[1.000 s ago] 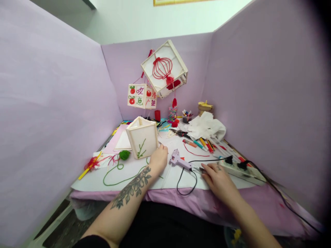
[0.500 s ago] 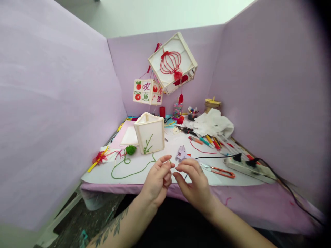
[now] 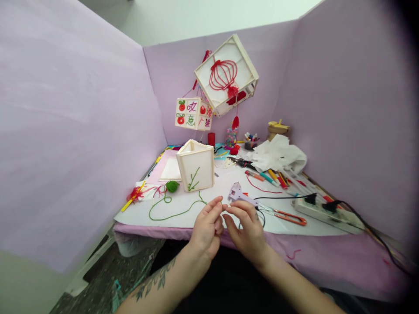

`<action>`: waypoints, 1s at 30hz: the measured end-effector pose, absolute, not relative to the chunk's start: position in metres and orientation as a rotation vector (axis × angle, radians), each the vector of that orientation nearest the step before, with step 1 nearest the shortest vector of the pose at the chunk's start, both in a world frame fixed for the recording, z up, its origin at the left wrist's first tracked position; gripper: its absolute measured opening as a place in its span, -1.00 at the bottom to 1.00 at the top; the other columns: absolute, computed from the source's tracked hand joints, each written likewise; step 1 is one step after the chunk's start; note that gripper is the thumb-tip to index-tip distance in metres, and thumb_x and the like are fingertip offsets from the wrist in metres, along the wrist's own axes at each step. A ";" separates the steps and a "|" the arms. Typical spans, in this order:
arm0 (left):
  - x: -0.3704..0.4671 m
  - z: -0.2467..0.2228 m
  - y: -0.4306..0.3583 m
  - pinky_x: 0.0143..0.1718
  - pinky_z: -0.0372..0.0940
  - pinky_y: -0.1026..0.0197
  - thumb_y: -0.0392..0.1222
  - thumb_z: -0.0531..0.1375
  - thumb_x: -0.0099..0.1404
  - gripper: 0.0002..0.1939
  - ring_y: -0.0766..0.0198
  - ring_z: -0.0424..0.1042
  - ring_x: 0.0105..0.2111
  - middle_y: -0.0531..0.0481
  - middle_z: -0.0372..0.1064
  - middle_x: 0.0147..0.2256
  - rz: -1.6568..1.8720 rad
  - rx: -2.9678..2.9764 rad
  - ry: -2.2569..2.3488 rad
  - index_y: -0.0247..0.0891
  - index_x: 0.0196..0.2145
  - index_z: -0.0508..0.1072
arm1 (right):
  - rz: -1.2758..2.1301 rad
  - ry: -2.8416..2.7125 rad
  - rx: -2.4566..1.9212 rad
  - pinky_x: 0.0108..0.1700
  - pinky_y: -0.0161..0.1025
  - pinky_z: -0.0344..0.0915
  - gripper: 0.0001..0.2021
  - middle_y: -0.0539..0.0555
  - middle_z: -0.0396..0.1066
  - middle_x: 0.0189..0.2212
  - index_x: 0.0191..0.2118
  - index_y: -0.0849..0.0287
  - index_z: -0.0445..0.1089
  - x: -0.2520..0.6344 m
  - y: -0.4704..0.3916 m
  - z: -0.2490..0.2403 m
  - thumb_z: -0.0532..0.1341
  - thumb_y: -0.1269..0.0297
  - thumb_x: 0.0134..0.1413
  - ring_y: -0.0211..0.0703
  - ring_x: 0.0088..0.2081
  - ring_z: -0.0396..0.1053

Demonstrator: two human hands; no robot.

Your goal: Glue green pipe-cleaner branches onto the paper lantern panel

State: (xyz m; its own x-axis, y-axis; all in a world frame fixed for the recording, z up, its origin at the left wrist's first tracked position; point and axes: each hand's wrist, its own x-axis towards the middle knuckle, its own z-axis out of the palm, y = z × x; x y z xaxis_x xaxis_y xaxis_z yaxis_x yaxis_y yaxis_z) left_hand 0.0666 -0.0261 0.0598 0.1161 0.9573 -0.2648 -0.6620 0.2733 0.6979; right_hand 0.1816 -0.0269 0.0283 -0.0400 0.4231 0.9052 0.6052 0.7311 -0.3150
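Note:
My left hand [image 3: 209,222] is closed, thumb and forefinger pinching green yarn [image 3: 178,215] above the table's front edge. The strand runs left across the white surface to a small green ball of yarn [image 3: 172,186]. My right hand [image 3: 247,226] is close beside it, fingers curved and thumb apart, its fingertips almost at the left fingertips and the yarn end. Beyond the hands stands a three-sided white lantern [image 3: 199,163] with pale stick edges and a green branch shape on its front. A lilac glue gun [image 3: 240,194] lies just behind the right hand.
Orange-handled scissors [image 3: 288,216] and a power strip [image 3: 327,213] lie on the right, with a black cord crossing the table. Crumpled white cloth [image 3: 278,152] and markers lie behind. Two decorated lanterns [image 3: 225,78] hang at the back. Lilac partitions [image 3: 108,109] enclose the sides.
The view has shifted slightly, so the table and lanterns sit further right. My right fingertips have come closer to my left fingertips. The yarn stays pinched in my left hand.

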 end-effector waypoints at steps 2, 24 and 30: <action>0.065 0.059 -0.025 -0.71 -0.21 0.44 -0.14 0.47 -0.13 -0.37 0.63 -0.03 -0.75 0.16 0.34 -0.55 1.256 0.474 0.795 -0.36 -0.10 0.41 | -0.171 -1.658 -0.842 -0.13 -0.10 0.40 -0.70 0.13 0.30 -0.21 -0.08 0.13 0.31 0.181 -0.027 0.028 0.22 0.56 0.09 -0.07 -0.16 0.34; 0.065 0.054 -0.031 -0.63 0.02 0.47 -0.08 0.45 -0.05 -0.49 0.52 0.20 -0.61 0.10 0.32 -0.57 1.242 0.583 0.830 -0.33 -0.15 0.49 | 0.171 -1.599 -0.890 -0.21 -0.19 0.32 -0.88 0.08 0.27 -0.28 -0.24 0.14 0.28 0.179 -0.029 0.031 0.12 0.51 0.19 -0.14 -0.22 0.29; 0.067 0.051 -0.033 -0.58 0.11 0.46 -0.13 0.48 -0.12 -0.58 0.49 0.25 -0.53 0.04 0.37 -0.45 1.161 0.533 0.795 -0.35 -0.29 0.55 | 0.197 -1.505 -0.915 -0.27 -0.19 0.29 -0.92 0.07 0.23 -0.31 -0.28 0.12 0.27 0.183 -0.032 0.032 0.11 0.44 0.21 -0.12 -0.25 0.26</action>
State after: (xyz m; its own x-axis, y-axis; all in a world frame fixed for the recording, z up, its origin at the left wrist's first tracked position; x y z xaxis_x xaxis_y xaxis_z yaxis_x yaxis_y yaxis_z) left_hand 0.0666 -0.0330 0.0514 0.1837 0.9446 -0.2719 -0.5951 0.3271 0.7341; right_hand 0.1830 -0.0325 0.0316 0.1199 0.6346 0.7635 0.4172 0.6656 -0.6188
